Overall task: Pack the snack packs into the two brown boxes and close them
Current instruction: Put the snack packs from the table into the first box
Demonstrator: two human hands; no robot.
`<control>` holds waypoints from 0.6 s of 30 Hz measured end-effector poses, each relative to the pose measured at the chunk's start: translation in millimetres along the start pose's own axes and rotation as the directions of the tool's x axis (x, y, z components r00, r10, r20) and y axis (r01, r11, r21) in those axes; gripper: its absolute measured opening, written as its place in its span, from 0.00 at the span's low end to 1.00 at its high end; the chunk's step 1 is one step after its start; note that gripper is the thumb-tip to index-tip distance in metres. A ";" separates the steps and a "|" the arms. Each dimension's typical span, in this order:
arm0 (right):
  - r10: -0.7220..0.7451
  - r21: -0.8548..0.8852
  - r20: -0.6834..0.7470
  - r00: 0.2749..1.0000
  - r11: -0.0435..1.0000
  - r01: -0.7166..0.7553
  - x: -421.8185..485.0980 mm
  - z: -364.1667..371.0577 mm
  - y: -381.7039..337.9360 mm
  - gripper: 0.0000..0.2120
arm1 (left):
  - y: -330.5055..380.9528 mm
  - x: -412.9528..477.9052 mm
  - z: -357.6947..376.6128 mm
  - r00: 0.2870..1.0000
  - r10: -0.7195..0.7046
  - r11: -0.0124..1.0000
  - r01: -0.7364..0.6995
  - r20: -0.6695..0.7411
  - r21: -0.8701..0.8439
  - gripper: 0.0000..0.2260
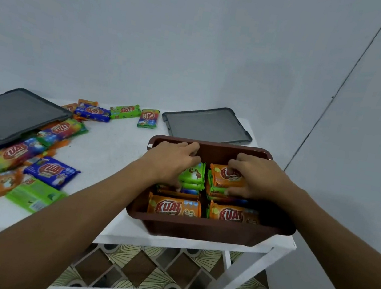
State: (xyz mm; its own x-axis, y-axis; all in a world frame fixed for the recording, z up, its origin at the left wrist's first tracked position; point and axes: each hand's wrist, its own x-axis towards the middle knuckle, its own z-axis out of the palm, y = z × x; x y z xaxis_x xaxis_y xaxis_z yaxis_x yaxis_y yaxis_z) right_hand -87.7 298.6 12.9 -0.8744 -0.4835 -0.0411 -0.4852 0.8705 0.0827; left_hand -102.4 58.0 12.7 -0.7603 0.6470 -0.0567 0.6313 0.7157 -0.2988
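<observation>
Reaching left grip: the left grip [170, 159], a bare hand, is down inside the brown rectangular plastic box [196, 229], its fingers curled over the far end and its thumb at the near end of the green foil snack pack [195, 173] that tops the far-left stack.
Right grip: the right grip [254, 176] is curled the same way round the orange foil snack pack [229, 177] on top of the far-right stack, fingertips on its far edge, thumb at its near edge.
Box: uncovered, it stands at the right end of the white surface [114, 152], close to the near edge.
Packs in the box: four stacks in two rows; the near row shows two orange near-row packs [175, 206], face up, just beside each other.
Loose packs: a heap of loose snack packs [52, 170] in blue, green, orange and mixed colours lies on the left of the surface, well apart from the box; a few more lie along the far edge.
Lids: the far dark grey flat plastic lid [207, 123] lies just behind the box; the left dark grey flat plastic lid [13, 113] rests tilted on top of the heap.
Floor: brown and cream patterned floor tiles [141, 268] show under the surface.
</observation>
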 end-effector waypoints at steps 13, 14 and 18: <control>0.070 -0.085 -0.030 0.997 0.994 -0.073 4.0 9.2 1.3 0.28 | -1.1 3.1 4.2 0.997 -0.074 0.997 0.074 -0.005 -0.005 0.33; 0.068 -0.086 -0.027 0.997 0.994 -0.070 4.2 9.1 1.3 0.28 | -2.1 3.1 3.9 0.997 -0.077 0.997 0.077 -0.004 -0.019 0.32; 0.065 -0.052 0.015 0.998 0.997 -0.064 6.2 5.1 -0.6 0.28 | -10.8 -3.1 1.2 0.997 -0.078 0.992 0.075 -0.028 -0.101 0.25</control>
State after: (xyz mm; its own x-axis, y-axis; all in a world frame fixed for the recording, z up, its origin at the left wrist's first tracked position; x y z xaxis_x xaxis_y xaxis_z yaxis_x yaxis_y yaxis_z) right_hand -92.9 295.5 7.5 -0.9039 -0.4247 -0.0501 -0.4274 0.8937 0.1367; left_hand -107.0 48.0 15.0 -0.8027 0.5964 -0.0063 0.5848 0.7849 -0.2048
